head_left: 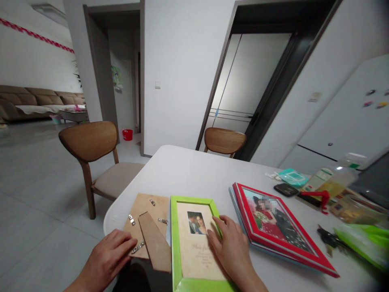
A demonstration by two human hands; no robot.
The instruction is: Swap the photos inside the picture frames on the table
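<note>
A green picture frame [174,243] lies face up on the white table, with a cream insert and a small photo inside. My right hand [232,247] rests over its right side, fingers apart, fingertips on the insert and the green edge. Left of the frame lies a brown backing board [147,202] with metal clips and a slanted brown stand flap [155,243]. My left hand [106,257] is at the board's lower left corner, its fingers together beside a metal clip; whether they pinch the board's edge is hidden.
A red picture frame [252,227] lies on another frame at the right. Beyond are a black wallet [286,190], a green wipes pack [293,177], a bottle [337,178], keys [330,237] and a green bag [364,243]. Wooden chairs [91,142] stand beyond the table's edges.
</note>
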